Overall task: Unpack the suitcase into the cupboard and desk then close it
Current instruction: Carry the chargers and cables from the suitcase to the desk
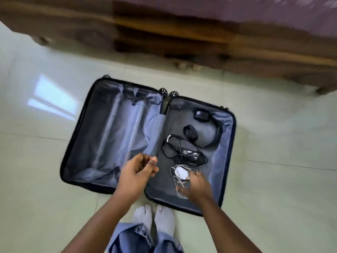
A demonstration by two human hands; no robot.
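Over the suitcase (226,114), right hand (196,187) fingers (182,189) touch white charger cable (179,173).

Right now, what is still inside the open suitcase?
The suitcase's left half shows only lining. The right half holds black headphones, a black cable bundle and a white charger whose cord the right hand partly covers.
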